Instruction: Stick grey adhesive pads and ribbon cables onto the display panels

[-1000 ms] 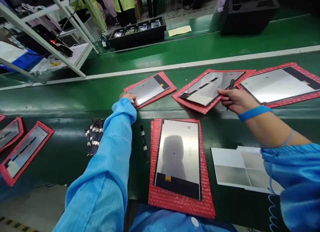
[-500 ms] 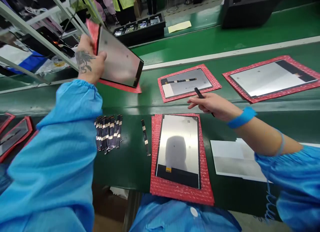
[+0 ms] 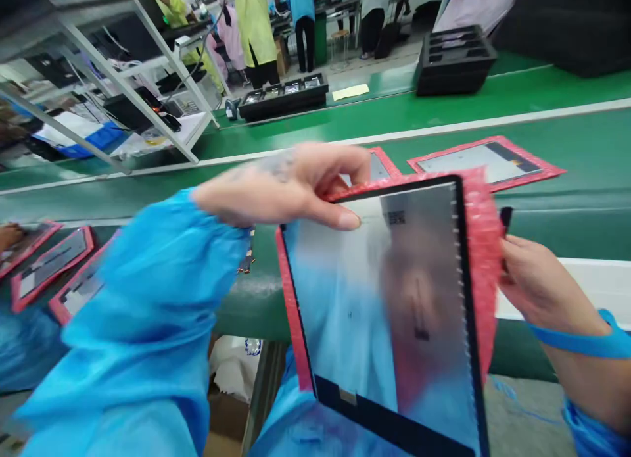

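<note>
Left hand [image 3: 296,184] pinched the upper edge of a mirror-faced panel [image 3: 340,332], thumb flat on the near face, the other fingers curled behind; a red bubble sheet [image 3: 483,260] backed the panel and showed past both sides. Right hand [image 3: 539,279] was closed round a dark pen-shaped tool [image 3: 506,219], just beside the sheet's right edge; whether it touched the sheet, I could not tell.

The panel hung tilted in front of the person's body, a dark band across its low end with a small tab [image 3: 348,396] on it, a square printed code [image 3: 396,217] near the top. No support showed under the low end.

Handling, as I judged it: a one-handed edge pinch left the panel free to swing or slip against its sheet. Better to keep panel and sheet gripped as one, thumb near the border to spare the shiny face, tool tip turned away, and the low end steadied before any setting down. The tab looked the part most easily snagged.

Farther out: a second sheet-backed panel [image 3: 466,160] lay on the green bench [image 3: 266,299], and dark strips [image 3: 247,263] showed partly past the left sleeve. At far left, a co-worker's hand [image 3: 10,237] rested by more sheet-backed panels [image 3: 54,260].
</note>
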Available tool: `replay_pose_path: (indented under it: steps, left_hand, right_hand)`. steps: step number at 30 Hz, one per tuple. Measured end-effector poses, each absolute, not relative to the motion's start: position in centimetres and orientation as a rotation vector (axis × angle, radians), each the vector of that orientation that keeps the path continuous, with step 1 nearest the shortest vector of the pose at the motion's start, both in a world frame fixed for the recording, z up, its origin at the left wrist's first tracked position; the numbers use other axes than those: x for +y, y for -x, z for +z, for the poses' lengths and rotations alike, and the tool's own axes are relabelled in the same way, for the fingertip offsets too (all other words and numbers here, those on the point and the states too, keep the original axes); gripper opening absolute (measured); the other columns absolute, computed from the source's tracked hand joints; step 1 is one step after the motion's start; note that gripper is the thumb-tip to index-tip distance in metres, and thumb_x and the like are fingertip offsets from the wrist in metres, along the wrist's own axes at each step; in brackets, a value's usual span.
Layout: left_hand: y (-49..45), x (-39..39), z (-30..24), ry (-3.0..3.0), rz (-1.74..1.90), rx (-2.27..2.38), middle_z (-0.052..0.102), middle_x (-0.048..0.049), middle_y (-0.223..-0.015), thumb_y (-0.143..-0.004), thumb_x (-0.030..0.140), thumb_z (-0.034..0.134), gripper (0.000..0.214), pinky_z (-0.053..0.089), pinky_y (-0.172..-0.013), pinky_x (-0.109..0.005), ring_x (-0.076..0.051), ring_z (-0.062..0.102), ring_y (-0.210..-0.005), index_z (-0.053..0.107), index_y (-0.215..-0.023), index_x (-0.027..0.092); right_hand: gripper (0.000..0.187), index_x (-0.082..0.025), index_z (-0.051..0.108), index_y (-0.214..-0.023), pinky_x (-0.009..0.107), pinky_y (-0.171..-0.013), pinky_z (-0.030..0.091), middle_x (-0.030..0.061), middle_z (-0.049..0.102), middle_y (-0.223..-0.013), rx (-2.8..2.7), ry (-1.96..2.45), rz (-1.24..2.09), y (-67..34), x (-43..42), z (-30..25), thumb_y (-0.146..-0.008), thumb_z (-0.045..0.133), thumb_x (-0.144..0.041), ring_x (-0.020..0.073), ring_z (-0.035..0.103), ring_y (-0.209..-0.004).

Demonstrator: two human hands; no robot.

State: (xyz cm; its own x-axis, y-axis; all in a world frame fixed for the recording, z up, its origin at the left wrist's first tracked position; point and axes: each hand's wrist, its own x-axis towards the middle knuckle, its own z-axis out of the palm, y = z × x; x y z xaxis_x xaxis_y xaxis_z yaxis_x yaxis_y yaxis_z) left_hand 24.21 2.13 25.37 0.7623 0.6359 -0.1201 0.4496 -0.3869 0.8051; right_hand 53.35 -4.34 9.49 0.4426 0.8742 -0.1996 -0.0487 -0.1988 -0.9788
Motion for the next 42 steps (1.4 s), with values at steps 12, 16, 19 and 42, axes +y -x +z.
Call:
replay_pose_path:
  steps: [12,16,19,42]
  left_hand:
    - [-27.8,14.1,8.5,-1.915,-0.052,0.97,0.055,0.0033,-0.06,-0.064,0.031,0.078,0.033,0.042,-0.052,-0.023,-0.013,0.054,-0.056,0.049,-0.074,0.018]
    - [-28.4,13.6,8.5,-2.167,0.041,1.064,0.061,-0.0029,-0.074,-0.07,0.026,0.074,0.021,0.051,-0.071,-0.034,-0.022,0.062,-0.075,0.06,-0.082,0.017]
    - [-31.7,10.2,7.2,-2.352,0.17,1.018,0.065,-0.0127,-0.108,-0.088,0.027,0.059,0.018,0.048,-0.099,-0.047,-0.029,0.06,-0.109,0.065,-0.101,0.017]
    - [-41.9,4.6,1.4,-2.748,-0.277,-0.027,0.03,-0.0085,-0.161,-0.081,0.067,0.064,0.08,0.012,-0.121,-0.068,-0.043,0.019,-0.151,0.043,-0.151,0.032]
  right_hand:
    - [0.062,-0.021,0.076,-0.058,0.023,-0.03,0.029,0.0032,0.047,-0.051,-0.46,1.667,1.027,-59.2,-11.2,4.8,-0.039,0.081,-0.08,0.0101,0.036,-0.043]
    - [0.053,-0.021,0.074,-0.058,0.026,-0.032,0.031,0.0023,0.045,-0.046,-0.516,1.612,1.098,-58.8,-12.1,3.5,-0.05,0.084,-0.073,0.0116,0.038,-0.04]
    - [0.054,-0.02,0.076,-0.073,0.027,-0.039,0.046,0.003,0.059,-0.057,-0.574,1.606,1.075,-58.2,-12.5,2.3,-0.049,0.088,-0.067,0.0133,0.049,-0.045]
    - [0.048,-0.019,0.07,-0.073,0.033,-0.05,0.059,0.0054,0.068,-0.071,-0.716,1.754,0.768,-57.3,-13.6,0.0,-0.064,0.081,-0.066,0.0197,0.064,-0.053]
